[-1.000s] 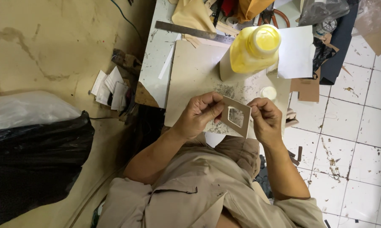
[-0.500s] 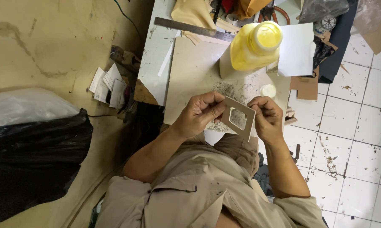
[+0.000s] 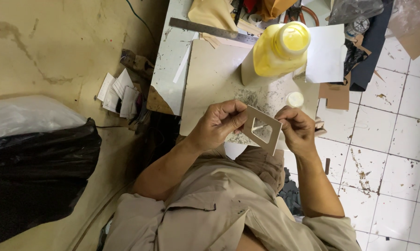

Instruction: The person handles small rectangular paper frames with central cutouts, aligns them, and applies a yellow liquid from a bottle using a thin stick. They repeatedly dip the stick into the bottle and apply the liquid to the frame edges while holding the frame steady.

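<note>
Both hands up over the lap, near edge of the low board [image 3: 210, 88]. Left hand [image 3: 217, 124] pinches the left edge of one cardboard frame [image 3: 262, 130] — a small tan square with a window cut through its middle. Right hand [image 3: 296, 129] is closed narrow at the frame's right edge, fingertips on it; whether it also holds a small tool cannot be told. The frame is tilted toward the face, probably so the cut-out can be checked.

On the board: one yellow jug [image 3: 278, 50] at the far right, one small white cap [image 3: 294, 99] just near it, one metal ruler [image 3: 212, 30] along the far edge. One black bag [image 3: 38, 172] at left on the floor.
</note>
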